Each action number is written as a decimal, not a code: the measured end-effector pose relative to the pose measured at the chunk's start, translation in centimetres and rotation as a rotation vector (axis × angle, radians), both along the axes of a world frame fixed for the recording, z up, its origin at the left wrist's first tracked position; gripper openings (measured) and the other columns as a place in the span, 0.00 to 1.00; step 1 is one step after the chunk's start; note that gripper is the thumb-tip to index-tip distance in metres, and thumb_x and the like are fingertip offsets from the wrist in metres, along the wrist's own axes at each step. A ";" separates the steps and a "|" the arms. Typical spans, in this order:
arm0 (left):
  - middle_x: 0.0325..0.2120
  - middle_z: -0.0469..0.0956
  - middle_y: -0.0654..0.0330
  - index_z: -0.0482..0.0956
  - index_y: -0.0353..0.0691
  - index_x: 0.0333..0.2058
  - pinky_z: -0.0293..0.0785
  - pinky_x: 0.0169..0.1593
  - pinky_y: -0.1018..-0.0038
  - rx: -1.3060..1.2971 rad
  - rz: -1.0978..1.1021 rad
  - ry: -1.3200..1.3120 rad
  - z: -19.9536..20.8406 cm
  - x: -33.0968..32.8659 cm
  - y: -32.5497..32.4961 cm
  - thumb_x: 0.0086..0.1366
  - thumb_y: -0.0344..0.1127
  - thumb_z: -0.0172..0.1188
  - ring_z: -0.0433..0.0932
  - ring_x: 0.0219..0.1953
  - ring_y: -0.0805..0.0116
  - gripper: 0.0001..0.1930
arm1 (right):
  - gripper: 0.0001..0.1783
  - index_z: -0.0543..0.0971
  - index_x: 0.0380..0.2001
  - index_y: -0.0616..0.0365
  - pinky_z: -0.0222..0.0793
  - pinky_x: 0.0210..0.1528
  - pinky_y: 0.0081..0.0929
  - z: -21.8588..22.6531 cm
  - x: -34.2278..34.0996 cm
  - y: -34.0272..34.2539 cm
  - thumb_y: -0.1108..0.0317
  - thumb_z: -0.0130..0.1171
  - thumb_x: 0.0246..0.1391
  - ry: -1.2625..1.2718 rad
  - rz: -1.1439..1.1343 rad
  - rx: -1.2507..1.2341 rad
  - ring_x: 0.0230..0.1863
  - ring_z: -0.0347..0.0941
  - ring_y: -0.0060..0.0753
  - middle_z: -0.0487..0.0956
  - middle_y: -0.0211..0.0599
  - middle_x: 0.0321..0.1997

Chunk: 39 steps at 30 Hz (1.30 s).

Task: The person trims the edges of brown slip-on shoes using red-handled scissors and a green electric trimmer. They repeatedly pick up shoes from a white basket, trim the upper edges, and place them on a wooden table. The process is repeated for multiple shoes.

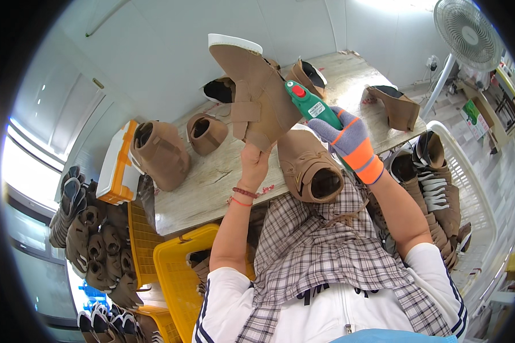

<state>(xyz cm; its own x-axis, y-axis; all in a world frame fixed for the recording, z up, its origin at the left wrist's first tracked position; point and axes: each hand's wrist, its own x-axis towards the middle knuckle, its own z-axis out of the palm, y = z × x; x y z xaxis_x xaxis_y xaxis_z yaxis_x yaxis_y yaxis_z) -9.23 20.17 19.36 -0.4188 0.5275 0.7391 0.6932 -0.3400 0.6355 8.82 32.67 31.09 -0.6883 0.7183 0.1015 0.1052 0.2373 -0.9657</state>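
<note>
My bare left hand (255,164) is closed on a brown boot (254,94) at its shaft end and holds it up, white sole at the top; some fingers are hidden by the boot. In my right hand (352,143), which wears a grey and orange glove, is a green handheld power tool (310,104) with a red button. The tool's front end lies right beside the boot's side; whether it touches cannot be told. Below, another brown shoe (306,163) rests at the table's near edge against my plaid apron (332,246), its opening toward me.
Several brown shoes, including a tall one (161,154) and a heeled one (393,107), stand on the wooden table (206,188). An orange-and-white case (120,166) is at its left. Yellow crates (169,268) and a white basket (475,188) of shoes flank me. A fan (468,34) stands far right.
</note>
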 end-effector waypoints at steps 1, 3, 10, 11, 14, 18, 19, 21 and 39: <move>0.35 0.80 0.54 0.77 0.33 0.40 0.71 0.40 0.74 0.008 0.004 0.046 -0.5 -0.3 0.0 0.59 0.25 0.60 0.78 0.35 0.63 0.09 | 0.29 0.76 0.45 0.59 0.63 0.23 0.13 0.0 -0.1 0.1 0.51 0.70 0.45 0.001 0.006 -0.007 0.22 0.66 0.09 0.75 0.24 0.25; 0.35 0.80 0.55 0.77 0.33 0.40 0.72 0.39 0.73 0.000 0.006 0.099 -1.4 -0.8 0.0 0.59 0.23 0.60 0.78 0.35 0.63 0.10 | 0.29 0.77 0.44 0.59 0.61 0.20 0.13 0.3 -0.2 -0.1 0.51 0.70 0.44 -0.023 -0.002 -0.023 0.19 0.65 0.09 0.74 0.22 0.23; 0.38 0.78 0.48 0.75 0.33 0.44 0.71 0.45 0.67 -0.003 0.248 0.222 -4.0 -2.7 -1.5 0.58 0.25 0.60 0.77 0.42 0.52 0.14 | 0.29 0.77 0.44 0.60 0.59 0.18 0.13 0.9 -1.1 0.9 0.51 0.71 0.44 0.025 0.003 -0.066 0.17 0.64 0.10 0.73 0.22 0.19; 0.39 0.78 0.47 0.74 0.33 0.45 0.71 0.46 0.66 -0.002 0.330 0.147 -4.7 -3.5 -1.5 0.58 0.26 0.60 0.77 0.43 0.52 0.15 | 0.30 0.77 0.44 0.60 0.60 0.17 0.13 0.5 -0.8 1.3 0.51 0.71 0.44 0.026 -0.010 -0.064 0.17 0.64 0.10 0.73 0.22 0.20; 0.49 0.73 0.44 0.70 0.31 0.50 0.66 0.54 0.61 -0.217 0.312 -0.185 -0.6 -6.5 -0.5 0.60 0.28 0.58 0.70 0.52 0.45 0.19 | 0.31 0.76 0.46 0.63 0.60 0.17 0.14 -0.3 0.6 2.6 0.52 0.71 0.44 0.022 -0.053 -0.077 0.17 0.64 0.11 0.74 0.24 0.21; 0.42 0.75 0.46 0.71 0.33 0.49 0.69 0.50 0.64 -0.212 0.741 0.259 0.1 -13.5 2.7 0.57 0.32 0.63 0.73 0.45 0.47 0.22 | 0.30 0.75 0.45 0.67 0.59 0.17 0.13 -2.0 3.2 3.8 0.54 0.69 0.46 -0.034 -0.106 -0.113 0.17 0.64 0.11 0.73 0.25 0.21; 0.40 0.75 0.47 0.71 0.33 0.49 0.70 0.48 0.64 -0.225 0.943 0.486 -0.5 -14.3 3.5 0.56 0.32 0.64 0.73 0.42 0.46 0.22 | 0.30 0.75 0.45 0.66 0.59 0.17 0.13 -2.5 3.9 4.0 0.54 0.69 0.46 -0.041 -0.119 -0.129 0.17 0.64 0.11 0.73 0.25 0.21; 0.43 0.73 0.47 0.71 0.32 0.47 0.66 0.51 0.63 -0.294 0.725 0.147 -0.3 -13.0 6.6 0.53 0.35 0.67 0.71 0.45 0.50 0.24 | 0.29 0.75 0.45 0.66 0.58 0.16 0.13 -3.7 5.3 4.9 0.54 0.68 0.47 -0.050 -0.168 -0.148 0.16 0.63 0.12 0.72 0.25 0.20; 0.41 0.78 0.59 0.71 0.33 0.46 0.72 0.50 0.70 0.043 -0.354 -0.960 -2.7 -10.4 19.4 0.53 0.19 0.64 0.76 0.41 0.67 0.21 | 0.29 0.76 0.45 0.66 0.67 0.29 0.14 -6.8 6.7 6.5 0.56 0.70 0.45 -0.176 -0.215 -0.106 0.28 0.70 0.13 0.78 0.27 0.30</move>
<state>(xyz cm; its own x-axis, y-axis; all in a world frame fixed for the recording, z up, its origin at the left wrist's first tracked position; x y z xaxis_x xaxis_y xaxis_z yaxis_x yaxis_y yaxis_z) -19.62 39.53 16.70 -0.6696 0.7167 0.1948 -0.2465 -0.4619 0.8520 15.49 39.19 24.34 -0.5200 0.8495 -0.0889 0.3097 0.0905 -0.9465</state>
